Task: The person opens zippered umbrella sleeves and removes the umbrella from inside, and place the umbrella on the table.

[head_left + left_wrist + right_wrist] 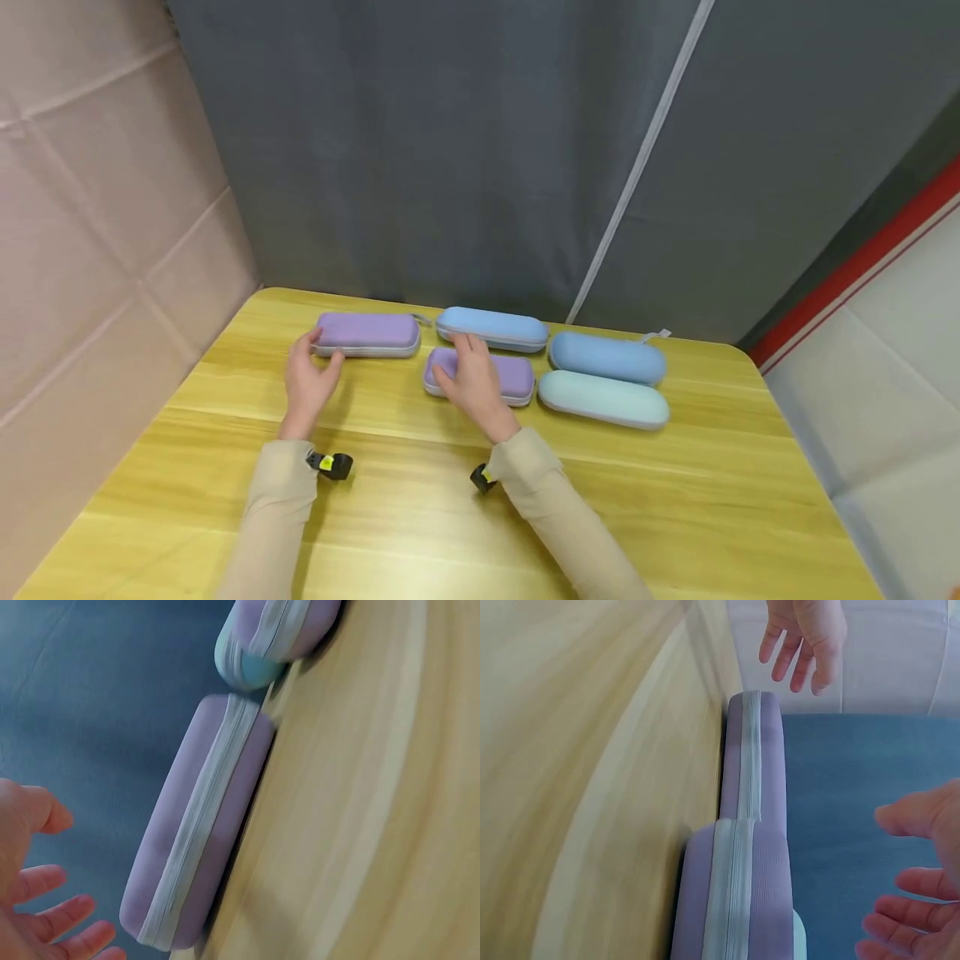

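Observation:
A purple zippered case (375, 331) lies at the back left of the table. My left hand (306, 390) is at its left end, thumb and fingers spread; in the left wrist view a gap shows between the fingers and the case (199, 825). A second purple case (517, 377) lies to the right and nearer to me. Above it hovers my right hand (477, 387), covering part of its top. Seen from the right wrist, that hand's thumb and fingers (909, 909) are apart and stand clear of the case (770, 892). Neither hand holds anything.
Behind the second purple case is a light blue case (491, 325). Farther right, a blue case (607, 357) with a strap loop lies behind a mint green case (603, 400). A grey curtain (450, 167) hangs along the back edge of the wooden table (405, 517).

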